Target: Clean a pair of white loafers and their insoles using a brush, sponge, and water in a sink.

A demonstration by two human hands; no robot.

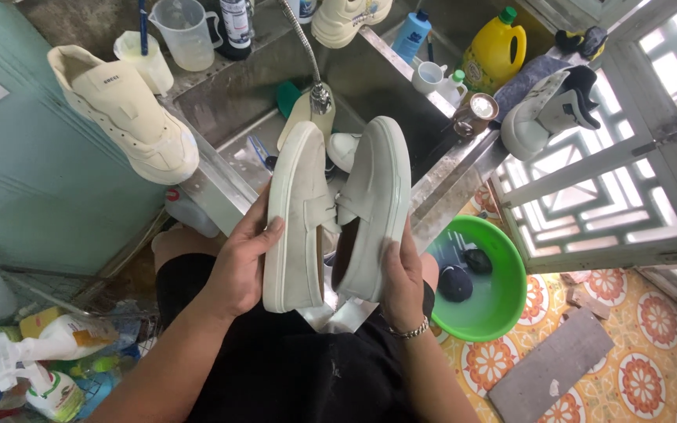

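Over my lap, by the sink: I hold two pale slip-on shoes side by side, toes up, soles facing out to either side.
L hand: my left hand (240, 262) is wrapped round the heel end of the left shoe (298, 215), thumb on the upper, fingers behind it.
R hand: my right hand (403, 286), bracelet (410, 331) at the wrist, is closed round the lower side of the right shoe (374, 207), thumb lying on the sole edge.
Hands: apart, one shoe each; the shoes nearly touch at mid-length.
Handling, my guess: light; upper soft and likely to give if squeezed; rubber sole stiffer and smooth, maybe slick if wet. Can't tell if wet.
Best hold, my guess: at heel/sole rim, as now, not the soft upper.
Under shoes: white paper or cloth (338, 313) hangs down onto my black clothes.
Sink (448, 168): steel, just ahead; tap (320, 95) hangs over it w/ an insole (304, 113) and small bits below.
Sink rim, L: cream sneaker (123, 110) sits tilted on the corner; measuring jug (186, 31) behind it.
Sink rim, R: white mug (430, 77), yellow bottle (497, 51), another white shoe (546, 117) by the window grille.
Floor, R: green basin (503, 298) w/ dark objects in it, close to my R elbow; grey slab (550, 364) on the patterned tiles.
Floor, L: spray bottles (37, 364) and clutter.
In the way: nothing between shoes and sink; tap head and insole crowd the space right above the toes.
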